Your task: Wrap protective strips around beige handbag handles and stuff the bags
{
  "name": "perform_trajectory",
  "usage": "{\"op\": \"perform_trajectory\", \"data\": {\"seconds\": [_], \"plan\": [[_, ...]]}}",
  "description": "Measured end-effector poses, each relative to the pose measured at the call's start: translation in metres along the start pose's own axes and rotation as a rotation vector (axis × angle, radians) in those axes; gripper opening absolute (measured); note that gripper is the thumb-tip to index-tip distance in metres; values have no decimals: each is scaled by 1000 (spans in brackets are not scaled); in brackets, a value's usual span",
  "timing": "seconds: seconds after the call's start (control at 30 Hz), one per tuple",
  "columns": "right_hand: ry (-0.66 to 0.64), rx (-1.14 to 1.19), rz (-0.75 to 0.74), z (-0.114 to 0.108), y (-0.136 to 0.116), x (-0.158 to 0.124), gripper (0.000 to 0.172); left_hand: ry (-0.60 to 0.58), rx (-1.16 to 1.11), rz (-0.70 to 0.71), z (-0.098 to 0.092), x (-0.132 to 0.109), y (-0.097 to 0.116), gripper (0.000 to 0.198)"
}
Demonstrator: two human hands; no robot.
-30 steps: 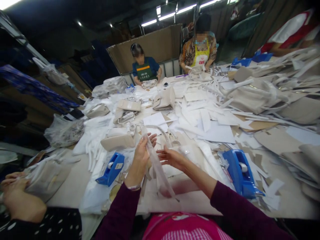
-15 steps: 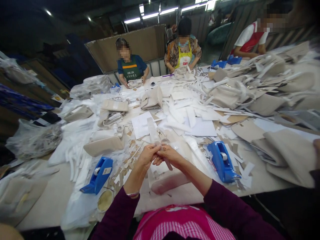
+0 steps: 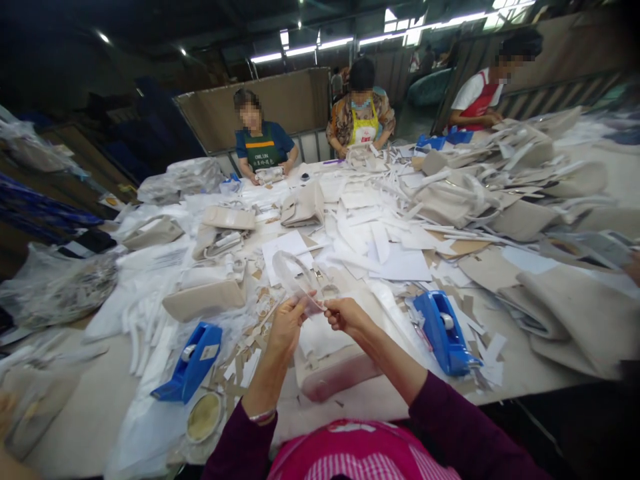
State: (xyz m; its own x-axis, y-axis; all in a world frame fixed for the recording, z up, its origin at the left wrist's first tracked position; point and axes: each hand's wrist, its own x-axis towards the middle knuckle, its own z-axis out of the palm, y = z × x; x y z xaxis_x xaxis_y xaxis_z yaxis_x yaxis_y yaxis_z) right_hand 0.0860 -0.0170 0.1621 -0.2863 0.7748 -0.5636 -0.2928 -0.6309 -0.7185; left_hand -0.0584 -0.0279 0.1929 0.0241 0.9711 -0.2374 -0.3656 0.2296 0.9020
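A pale, whitish strap (image 3: 289, 267), bent into a loop, rises above my hands over a beige handbag (image 3: 340, 373). My left hand (image 3: 289, 322) pinches the strap between thumb and fingers. Close beside it, my right hand (image 3: 347, 316) is closed with its fingertips on the strap's end. The handbag lies flat right below my hands, with white wrapping on its upper part. A metal clasp or buckle shows just beyond my fingers. Whether the strap is joined to the bag I cannot tell.
Blue tape dispensers stand left (image 3: 189, 363) and right (image 3: 445, 333). A round tape roll (image 3: 204, 417) lies near the front edge. Paper scraps, plastic and beige bags (image 3: 205, 293) cover the table, heaped at right. Three co-workers work across it; another person's hand shows at lower left.
The strap, straight before, is now curved into a loop. My hands have moved slightly apart, the right one now closed at the strap's end. The view has shifted a little.
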Motion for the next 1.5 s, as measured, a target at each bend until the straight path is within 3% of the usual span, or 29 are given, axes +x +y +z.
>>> {"op": "perform_trajectory", "data": {"seconds": [0.07,0.17,0.27,0.37,0.5,0.7,0.97,1.1,1.2,1.33,1.43,1.5], "plan": [[-1,-193,-129,4,-8,2,13,-5,-33,-36,0,-2,-1,40],[0,-650,-501,7,-15,-1,23,35,-88,-80,-2,-2,2,42],[-26,-1027,-836,7,-17,-7,21,60,-143,-130,-4,-1,5,37],[-50,-1222,-957,6,-19,-9,22,63,-173,-170,-5,0,7,29],[-14,-1249,-1034,5,-15,-4,25,8,-185,-190,-4,-1,11,29],[145,-966,-1228,8,-4,6,26,-43,-139,-81,6,-2,14,30],[160,-1318,-1414,1,-22,-3,27,-12,-231,-84,12,-1,17,23],[99,-1363,-1430,-1,-28,-3,27,-43,-190,-106,11,-1,17,28],[73,-1186,-1333,2,-30,-2,21,-62,-138,-53,14,-1,17,28],[219,-666,-1016,12,-31,-7,13,87,-103,102,18,1,9,37],[181,-470,-750,20,-29,-9,17,209,-13,193,17,3,-7,52],[161,-388,-662,25,-27,-8,15,251,98,224,15,4,-18,55]]}}
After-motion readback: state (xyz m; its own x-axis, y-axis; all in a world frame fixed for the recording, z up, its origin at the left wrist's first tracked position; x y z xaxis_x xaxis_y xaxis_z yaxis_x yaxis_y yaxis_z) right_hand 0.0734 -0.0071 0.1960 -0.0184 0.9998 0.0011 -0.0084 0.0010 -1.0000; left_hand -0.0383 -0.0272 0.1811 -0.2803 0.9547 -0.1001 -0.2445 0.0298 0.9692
